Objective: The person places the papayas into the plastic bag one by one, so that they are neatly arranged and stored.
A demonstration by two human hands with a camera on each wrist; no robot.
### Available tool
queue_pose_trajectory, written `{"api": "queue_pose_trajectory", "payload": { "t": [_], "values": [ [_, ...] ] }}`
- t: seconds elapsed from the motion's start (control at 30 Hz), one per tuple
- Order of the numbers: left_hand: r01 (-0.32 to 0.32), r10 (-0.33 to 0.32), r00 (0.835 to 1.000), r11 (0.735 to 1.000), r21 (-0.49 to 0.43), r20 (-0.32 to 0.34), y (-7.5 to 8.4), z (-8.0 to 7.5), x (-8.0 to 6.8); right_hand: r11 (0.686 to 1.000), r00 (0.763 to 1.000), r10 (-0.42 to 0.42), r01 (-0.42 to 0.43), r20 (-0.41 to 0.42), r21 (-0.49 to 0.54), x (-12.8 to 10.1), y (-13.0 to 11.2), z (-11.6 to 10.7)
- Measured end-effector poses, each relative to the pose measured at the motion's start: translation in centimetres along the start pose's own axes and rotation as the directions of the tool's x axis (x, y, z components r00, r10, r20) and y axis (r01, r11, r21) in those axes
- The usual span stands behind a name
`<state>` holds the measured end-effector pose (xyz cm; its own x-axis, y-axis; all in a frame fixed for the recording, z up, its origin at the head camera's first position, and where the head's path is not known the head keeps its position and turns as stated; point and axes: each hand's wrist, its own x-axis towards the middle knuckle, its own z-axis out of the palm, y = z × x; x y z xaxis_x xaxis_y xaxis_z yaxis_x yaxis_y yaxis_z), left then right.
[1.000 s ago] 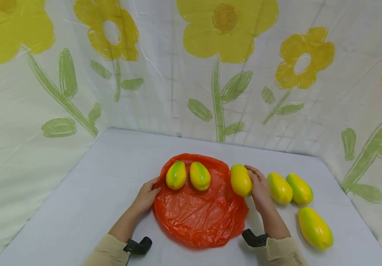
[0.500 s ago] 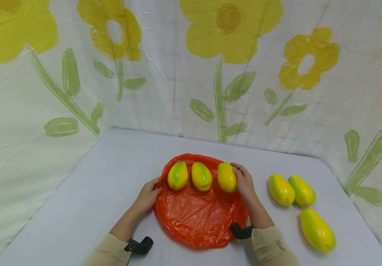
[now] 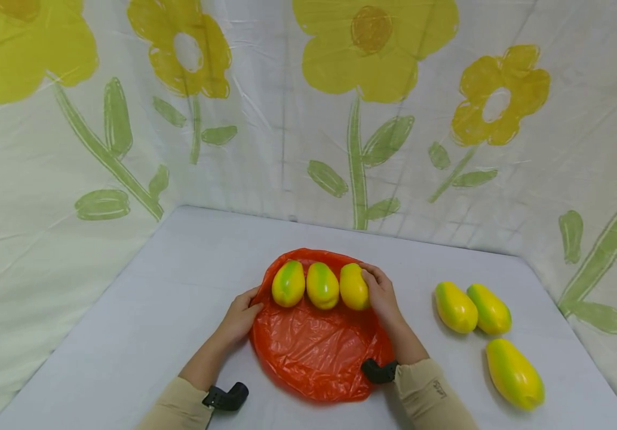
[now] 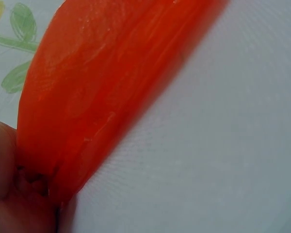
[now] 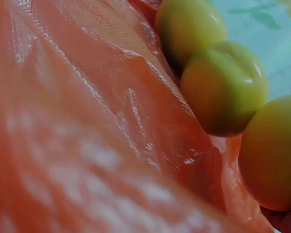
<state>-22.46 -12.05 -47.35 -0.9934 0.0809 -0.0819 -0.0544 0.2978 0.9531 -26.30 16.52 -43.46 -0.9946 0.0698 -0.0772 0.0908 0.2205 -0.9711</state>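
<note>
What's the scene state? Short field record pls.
surface: white table
bag: orange plastic bag, spread flat
fruit on bag: three papayas in a row; third papaya touches the middle one
fruit off bag: three loose papayas at right
left hand: pinches the bag's left edge
right hand: grips the third papaya
</note>
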Motion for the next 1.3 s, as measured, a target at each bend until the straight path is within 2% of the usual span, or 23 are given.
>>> {"api": "queue_pose_trajectory", "payload": {
  "t": [0.17,0.47,0.63,0.77,1.0,1.13,1.23,1.3],
  "values": [
    [0.013,-0.013,1.000,1.000,-0.010,-0.001,0.2,0.1,0.0,1.000,1.000,-0.007,0.007,-0.005,0.002,0.2,0.1,0.5],
    [-0.007,0.007,1.000,1.000,-0.013,-0.008,0.1,0.1,-0.1,1.000,1.000,-0.007,0.007,-0.031,0.007,1.0,0.6,0.9],
    [-0.035,0.035,0.999,0.999,-0.013,0.000,0.2,0.0,-0.2,0.999,0.999,0.038,-0.038,-0.024,0.022,1.2,0.9,1.1],
    [-0.030,0.030,1.000,0.999,-0.021,0.004,0.3,0.0,-0.3,0.998,0.998,0.058,-0.058,-0.011,0.023,1.4,1.1,1.3],
    [-0.018,0.018,1.000,1.000,-0.007,0.004,0.5,0.0,-0.4,1.000,0.999,0.029,-0.029,-0.016,0.002,1.6,1.5,1.5],
    [-0.012,0.012,1.000,1.000,-0.001,0.008,1.9,-0.1,-1.1,1.000,1.000,0.013,-0.013,-0.015,0.008,1.6,1.4,1.5],
    [-0.004,0.004,1.000,1.000,0.000,0.009,1.9,-0.2,-1.1,1.000,1.000,-0.001,0.002,-0.017,0.009,1.5,1.4,1.6],
    [-0.006,0.006,1.000,1.000,0.003,0.006,1.0,-0.1,-0.6,1.000,1.000,-0.014,0.014,-0.021,0.005,1.5,1.4,1.6]
  ]
}}
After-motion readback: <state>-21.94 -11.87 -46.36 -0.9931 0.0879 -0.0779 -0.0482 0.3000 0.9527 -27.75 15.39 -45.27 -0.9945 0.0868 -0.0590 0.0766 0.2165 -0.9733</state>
